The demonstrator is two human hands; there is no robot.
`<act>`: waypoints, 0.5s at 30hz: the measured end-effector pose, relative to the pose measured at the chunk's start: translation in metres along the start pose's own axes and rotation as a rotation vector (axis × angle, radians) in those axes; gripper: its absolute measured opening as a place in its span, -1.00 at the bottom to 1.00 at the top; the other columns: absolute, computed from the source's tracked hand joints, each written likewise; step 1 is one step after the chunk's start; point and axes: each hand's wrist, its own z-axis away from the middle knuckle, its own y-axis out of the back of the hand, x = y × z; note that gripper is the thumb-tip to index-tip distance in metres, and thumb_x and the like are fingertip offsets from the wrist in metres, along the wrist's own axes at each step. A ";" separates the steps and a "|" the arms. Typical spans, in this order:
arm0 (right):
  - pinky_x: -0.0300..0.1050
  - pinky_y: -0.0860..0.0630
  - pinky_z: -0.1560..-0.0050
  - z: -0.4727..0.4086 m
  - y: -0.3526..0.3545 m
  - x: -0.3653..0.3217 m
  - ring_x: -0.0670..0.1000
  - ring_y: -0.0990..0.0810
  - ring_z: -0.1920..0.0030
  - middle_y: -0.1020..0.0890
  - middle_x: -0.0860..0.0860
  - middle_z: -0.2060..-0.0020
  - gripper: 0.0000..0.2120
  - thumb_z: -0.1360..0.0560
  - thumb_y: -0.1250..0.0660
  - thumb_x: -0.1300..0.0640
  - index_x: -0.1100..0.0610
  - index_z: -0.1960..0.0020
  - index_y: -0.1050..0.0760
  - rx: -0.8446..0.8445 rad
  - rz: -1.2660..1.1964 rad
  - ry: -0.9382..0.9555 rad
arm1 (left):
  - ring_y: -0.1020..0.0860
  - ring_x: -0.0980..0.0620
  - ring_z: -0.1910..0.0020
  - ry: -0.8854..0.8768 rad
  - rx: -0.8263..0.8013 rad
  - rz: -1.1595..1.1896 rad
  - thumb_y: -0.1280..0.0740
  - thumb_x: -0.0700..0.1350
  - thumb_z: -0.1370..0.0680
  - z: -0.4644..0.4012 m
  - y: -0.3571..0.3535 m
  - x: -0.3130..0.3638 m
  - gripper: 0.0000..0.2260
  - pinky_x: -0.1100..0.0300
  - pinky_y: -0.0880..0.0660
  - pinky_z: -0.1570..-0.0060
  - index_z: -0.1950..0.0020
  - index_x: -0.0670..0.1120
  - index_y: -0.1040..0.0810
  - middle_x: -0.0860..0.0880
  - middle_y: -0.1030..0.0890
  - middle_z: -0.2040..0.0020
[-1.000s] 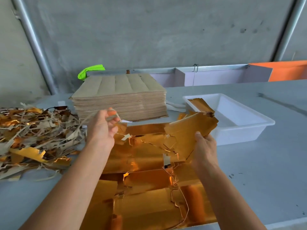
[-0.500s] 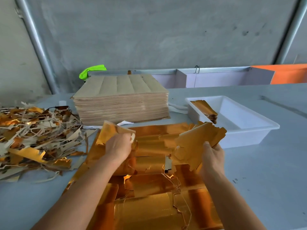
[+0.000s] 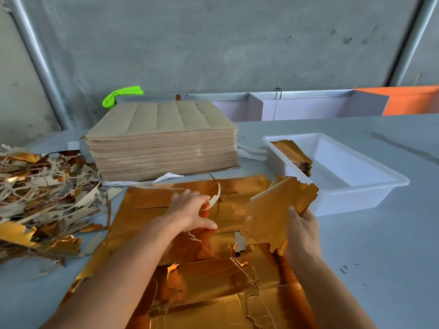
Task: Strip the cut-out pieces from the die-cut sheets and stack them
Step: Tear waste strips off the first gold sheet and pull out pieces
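Two hands at work on the gold sheet [image 3: 152, 210], stripping pieces.

The left hand [image 3: 190, 213] lies on the sheet, apparently to pin it flat, its fingers curled round a thin waste strip [image 3: 215, 198]. The right hand [image 3: 303, 224] grips a bunch of freed gold pieces [image 3: 275, 210], lifted just beside the white tray [image 3: 356, 195] (a small stack [image 3: 295, 155] already sits inside).

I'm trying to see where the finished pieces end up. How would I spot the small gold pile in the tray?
Start at the white plastic tray on the right of the grey table. Inside it, against the near-left wall, lies a small neat stack of gold pieces. Unlike the tall brown paper stack beside the tray or the loose scrap heap far left, it is the only pile sitting inside a container.
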 end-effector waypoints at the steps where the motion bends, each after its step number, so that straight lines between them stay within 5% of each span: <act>1: 0.25 -0.38 -0.28 0.000 -0.001 0.001 0.14 -0.48 -0.16 -0.47 -0.01 -0.14 -0.67 -0.65 -0.07 0.03 0.07 -0.38 -0.31 -0.001 0.008 0.006 | -0.33 -0.02 -0.27 -0.001 0.009 0.007 -0.41 0.25 -0.38 0.000 0.001 0.001 -0.31 0.01 -0.27 -0.23 -0.43 0.03 -0.34 0.00 -0.44 -0.30; 5: 0.18 -0.45 -0.20 0.002 -0.002 0.006 0.10 -0.51 -0.03 -0.52 0.00 -0.03 -0.84 -0.66 -0.05 0.04 0.02 -0.15 -0.37 0.005 0.039 0.017 | -0.45 -0.03 -0.13 0.007 0.087 0.115 -0.45 0.10 -0.41 0.001 0.006 0.007 -0.54 0.05 -0.36 -0.16 -0.24 -0.05 -0.52 0.02 -0.53 -0.07; 9: -0.10 -0.41 0.26 -0.002 0.001 0.004 -0.01 -0.40 0.34 -0.41 0.01 0.34 -0.78 -0.65 -0.06 0.06 0.11 0.04 -0.43 0.045 0.067 0.112 | -0.50 0.08 0.20 0.066 0.186 0.689 -0.41 -0.10 -0.49 0.010 0.024 0.006 -0.92 0.22 -0.43 0.18 0.16 -0.02 -0.53 0.07 -0.54 0.19; 12: -0.16 -0.50 0.34 0.001 -0.003 -0.004 -0.04 -0.54 0.36 -0.55 -0.04 0.34 -0.79 -0.65 -0.08 0.06 0.01 0.09 -0.44 -0.010 0.075 0.191 | -0.59 0.16 0.18 0.048 0.206 1.137 -0.40 -0.13 -0.50 0.022 0.043 0.007 -0.93 0.30 -0.47 0.22 0.11 0.02 -0.54 0.14 -0.64 0.19; 15: 0.03 -0.65 0.22 0.017 -0.020 -0.011 0.11 -0.67 0.21 -0.67 0.05 0.20 -0.79 -0.64 -0.09 0.08 -0.01 0.02 -0.49 -0.212 0.036 0.198 | -0.58 0.23 0.19 0.099 0.227 1.262 -0.39 -0.11 -0.50 0.026 0.054 0.018 -0.94 0.35 -0.45 0.23 0.06 0.01 -0.55 0.14 -0.64 0.15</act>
